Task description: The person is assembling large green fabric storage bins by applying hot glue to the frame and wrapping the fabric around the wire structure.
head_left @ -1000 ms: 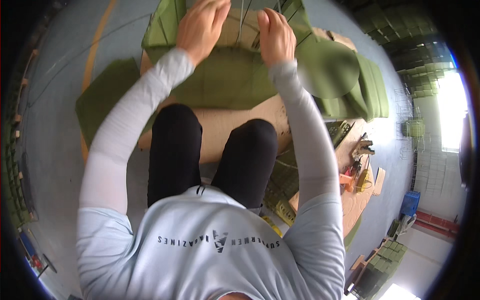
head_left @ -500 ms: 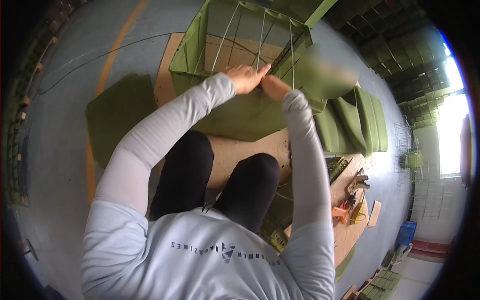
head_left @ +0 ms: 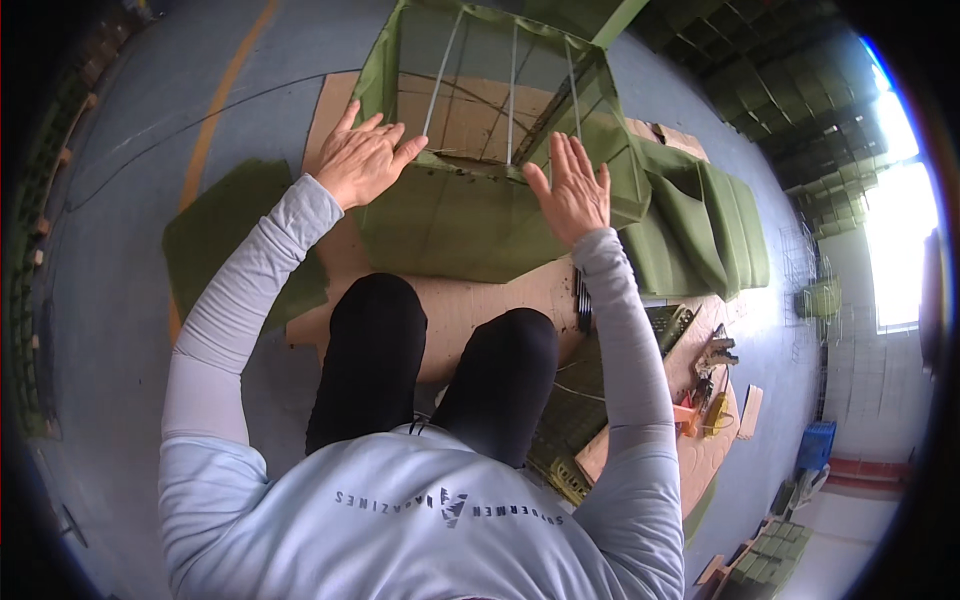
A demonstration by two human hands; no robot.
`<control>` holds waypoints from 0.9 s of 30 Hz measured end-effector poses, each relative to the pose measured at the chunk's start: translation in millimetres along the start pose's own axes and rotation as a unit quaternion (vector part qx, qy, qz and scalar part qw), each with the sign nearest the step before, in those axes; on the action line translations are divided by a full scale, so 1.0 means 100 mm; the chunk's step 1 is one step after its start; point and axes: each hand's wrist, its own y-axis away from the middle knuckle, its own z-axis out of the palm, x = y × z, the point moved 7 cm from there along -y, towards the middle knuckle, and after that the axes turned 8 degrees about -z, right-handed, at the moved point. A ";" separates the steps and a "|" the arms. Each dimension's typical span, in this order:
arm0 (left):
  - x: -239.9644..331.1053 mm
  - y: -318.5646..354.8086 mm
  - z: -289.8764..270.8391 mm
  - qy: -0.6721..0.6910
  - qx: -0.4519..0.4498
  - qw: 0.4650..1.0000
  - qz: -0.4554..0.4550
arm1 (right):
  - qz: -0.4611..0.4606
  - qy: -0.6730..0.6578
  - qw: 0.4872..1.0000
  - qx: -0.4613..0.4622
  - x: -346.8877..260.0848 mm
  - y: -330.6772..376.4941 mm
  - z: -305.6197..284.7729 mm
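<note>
In front of my knees stands a green fabric-covered box-shaped frame (head_left: 460, 225), with thin metal rods (head_left: 513, 95) running across its open top. My left hand (head_left: 362, 165) lies spread over its near left corner, fingers stretched out. Over the near right part of the frame, my right hand (head_left: 574, 195) is open too, its fingers pointing away from me. Both palms face down, and neither hand grips anything. Whether the palms press on the fabric cannot be made out. Between the hands runs the near upper edge of the fabric.
Brown cardboard (head_left: 455, 300) lies under the frame. A flat green fabric piece (head_left: 240, 245) is on the floor at left, folded green panels (head_left: 715, 225) at right. Nearer on the right, an orange-handled tool (head_left: 686, 414) and a yellow tool (head_left: 716, 414) lie on a board. A blue crate (head_left: 817, 444) stands beyond.
My hands were together at the near edge of the frame. They have moved apart, the left one to the left corner and the right one to the right, with fingers spread.
</note>
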 end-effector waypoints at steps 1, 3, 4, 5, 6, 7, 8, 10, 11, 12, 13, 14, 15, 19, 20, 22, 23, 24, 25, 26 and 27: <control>-0.01 -0.06 0.01 0.001 0.004 1.000 0.007 | 0.005 0.004 1.000 0.004 -0.04 -0.08 -0.01; -0.10 -0.20 0.11 0.066 -0.046 0.996 -0.025 | 0.046 -0.011 0.999 -0.018 -0.07 -0.22 0.01; -0.14 -0.27 0.15 0.099 -0.132 0.985 -0.053 | 0.061 -0.038 0.997 -0.013 -0.09 -0.31 0.03; -0.23 -0.38 0.24 0.180 -0.164 0.966 -0.082 | 0.062 -0.038 0.997 -0.012 -0.04 -0.41 0.08; -0.23 -0.51 0.31 0.225 -0.155 0.958 -0.087 | 0.077 -0.144 0.982 0.093 0.12 -0.50 0.09; -0.22 -0.63 0.32 0.268 -0.142 0.949 -0.093 | 0.086 -0.248 0.944 0.199 0.30 -0.60 0.08; -0.06 -0.70 0.28 0.300 -0.152 0.938 -0.090 | 0.157 -0.281 0.926 0.196 0.58 -0.65 0.13; 0.57 -0.97 0.16 0.360 -0.139 0.916 -0.110 | 0.239 -0.376 0.886 0.128 1.63 -0.66 0.32; 0.47 -1.05 0.20 0.355 -0.130 0.917 -0.123 | 0.226 -0.385 0.886 0.124 1.40 -0.75 0.28; 0.35 -1.13 0.30 0.500 -0.138 0.832 -0.196 | 0.244 -0.535 0.807 0.046 1.15 -0.78 0.42; 0.39 -1.29 0.44 0.635 -0.145 0.718 -0.245 | 0.260 -0.659 0.706 -0.025 0.96 -0.76 0.45; 0.31 -1.58 0.54 0.619 -0.054 0.728 -0.288 | 0.257 -0.655 0.711 -0.012 0.98 -0.83 0.37; 0.08 -1.89 0.78 0.621 -0.047 0.730 -0.281 | 0.286 -0.648 0.706 -0.020 0.95 -0.91 0.42; -0.96 -2.38 0.49 0.400 0.184 0.849 -0.292 | 0.223 -0.652 0.722 -0.061 0.35 -1.18 0.29; -0.65 -2.48 0.25 0.372 0.153 0.891 -0.213 | 0.247 -0.652 0.715 -0.047 0.52 -1.04 0.18; -0.36 -2.42 -0.13 0.337 0.119 0.927 -0.114 | 0.200 -0.656 0.714 -0.139 0.42 -0.82 0.10; -0.36 -2.37 -0.27 0.335 0.118 0.930 -0.094 | 0.207 -0.664 0.703 -0.147 0.35 -0.71 0.12; -0.21 -2.28 -0.41 0.307 0.131 0.941 -0.054 | 0.176 -0.681 0.698 -0.134 0.32 -0.56 0.12; 0.02 -2.19 -0.52 0.280 0.146 0.949 -0.013 | 0.143 -0.696 0.693 -0.121 0.31 -0.41 0.10; 0.22 -2.09 -0.54 0.277 0.133 0.952 -0.016 | 0.152 -0.702 0.685 -0.125 0.34 -0.25 0.11; 0.48 -1.92 -0.57 0.299 0.174 0.938 0.012 | 0.155 -0.695 0.694 -0.103 0.39 -0.06 0.09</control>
